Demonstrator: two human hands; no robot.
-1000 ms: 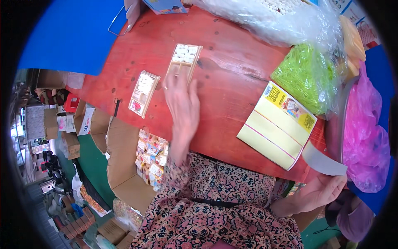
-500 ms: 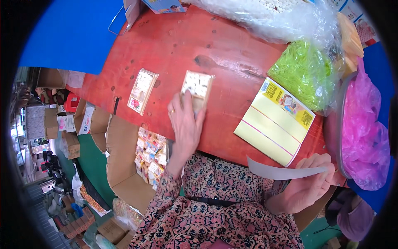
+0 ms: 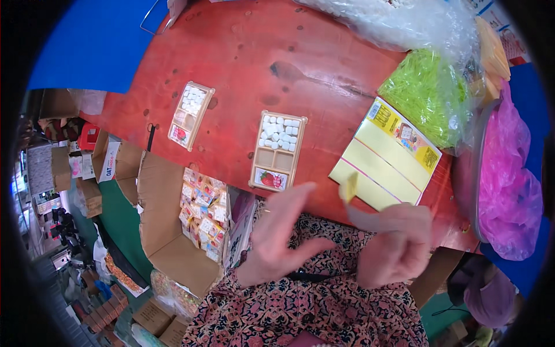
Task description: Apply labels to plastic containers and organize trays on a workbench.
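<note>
Just right of centre on the red table lies a small beige tray. White marshmallow-like pieces fill its far section, two bare beige compartments lie in the middle, and a strawberry-printed packet is at the near end. A similar tray lies farther left. My left hand, slightly blurred, hovers by the table's near edge below the nearer tray, thumb and fingers apart, holding nothing. Curled fingers of my right hand grip a pale paper strip with a yellow end. Beyond it lies a stack of yellow printed paper sleeves.
An open cardboard box of small colourful packets stands left of my lap. Bright green shredded filler in clear plastic lies at the far right, beside a tub holding pink plastic. A clear bag of white pieces sits at the back.
My left hand has let go of the nearer tray and drawn back toward me; that tray now sits closer. My right hand has moved left and in with the strip, whose yellow end now shows.
</note>
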